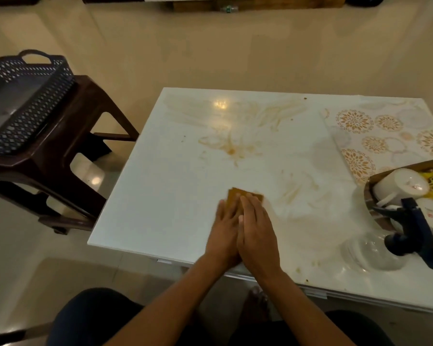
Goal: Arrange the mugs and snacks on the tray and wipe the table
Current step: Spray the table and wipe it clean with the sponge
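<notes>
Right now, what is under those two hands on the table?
A brown cloth, pressed flat on the white table by the left hand and right hand. Only its far edge shows; the rest is covered.

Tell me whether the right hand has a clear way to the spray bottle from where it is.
Probably yes. The right hand lies flat on the brown cloth, and only bare table separates it from the spray bottle on its right.
</notes>
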